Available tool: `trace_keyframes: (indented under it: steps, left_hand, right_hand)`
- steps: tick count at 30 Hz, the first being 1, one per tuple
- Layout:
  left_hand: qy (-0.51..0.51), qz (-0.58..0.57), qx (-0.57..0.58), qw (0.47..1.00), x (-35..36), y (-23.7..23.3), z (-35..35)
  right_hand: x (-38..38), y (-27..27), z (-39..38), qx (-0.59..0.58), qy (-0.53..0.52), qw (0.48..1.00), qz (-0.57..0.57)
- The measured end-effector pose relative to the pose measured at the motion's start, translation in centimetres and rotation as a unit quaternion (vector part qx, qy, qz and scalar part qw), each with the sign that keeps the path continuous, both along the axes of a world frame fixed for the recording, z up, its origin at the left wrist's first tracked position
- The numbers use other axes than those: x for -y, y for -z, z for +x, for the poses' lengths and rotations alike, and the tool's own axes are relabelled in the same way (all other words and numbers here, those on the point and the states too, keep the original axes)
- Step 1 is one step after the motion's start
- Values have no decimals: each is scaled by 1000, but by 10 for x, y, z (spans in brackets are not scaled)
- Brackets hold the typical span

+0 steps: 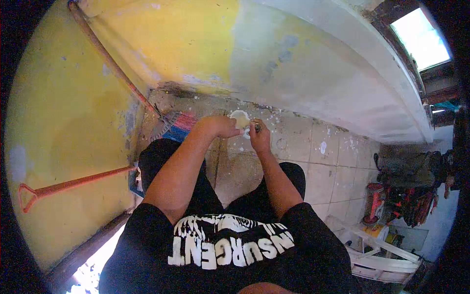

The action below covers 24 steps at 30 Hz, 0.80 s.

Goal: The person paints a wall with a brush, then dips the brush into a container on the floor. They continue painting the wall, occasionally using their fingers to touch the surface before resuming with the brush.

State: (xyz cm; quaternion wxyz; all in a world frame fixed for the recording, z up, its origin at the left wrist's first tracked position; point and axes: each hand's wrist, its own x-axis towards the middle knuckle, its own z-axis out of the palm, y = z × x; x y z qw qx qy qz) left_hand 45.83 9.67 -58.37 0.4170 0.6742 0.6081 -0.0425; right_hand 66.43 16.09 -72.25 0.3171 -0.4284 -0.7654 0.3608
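Note:
My left hand (226,127) is closed on the near side of a small white round container (240,117), which looks pale cream inside. Right beside it, my right hand (261,138) is closed around a slim tool with a dark, rounded handle end (257,127). Its other end is hidden by my fingers and the container. Both hands are close together in front of my knees, over a tiled floor (296,142) spattered with white spots.
In the left corner, a rake (164,126) and a broom with pink and blue bristles (183,122) lean on the yellow wall (73,112). An orange-handled tool (78,183) stands to my left. A white slatted frame (379,259) and dark bags (409,169) are at right.

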Motion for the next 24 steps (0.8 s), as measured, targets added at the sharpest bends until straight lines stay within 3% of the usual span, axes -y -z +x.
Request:
trace_keyframes:
  steps: [2, 6, 8, 12, 15, 17, 18, 20, 24]
  left_hand:
    - [-13, 14, 1, 1000, 4, 3, -1]
    - [-20, 49, 35, 998, 4, 28, -7]
    - [-21, 46, 26, 998, 6, 28, -7]
    - [-15, 4, -13, 1000, 11, -6, -4]
    - [-39, 44, -31, 998, 16, 4, -7]
    - [-51, 30, -39, 998, 17, -8, -6]
    - [-58, 17, -43, 997, 18, -10, -6]
    - [-64, 15, -42, 997, 18, -7, -7]
    - [-48, 5, -39, 998, 16, -13, -6]
  right_hand:
    - [0, -4, 0, 2, 13, 999, -43]
    - [-1, -3, 0, -15, -11, 999, -27]
    - [-2, -3, 0, 30, -26, 999, -2]
    - [-5, 1, -1, 35, -43, 998, -19]
    - [-4, -6, -5, 30, -113, 993, 8]
    - [3, -24, -8, 64, -102, 981, 149]
    - [2, -21, -9, 63, -105, 982, 147]
    - [-1, -16, -9, 42, -115, 992, 33]
    - [4, -23, -7, 63, -115, 982, 134]
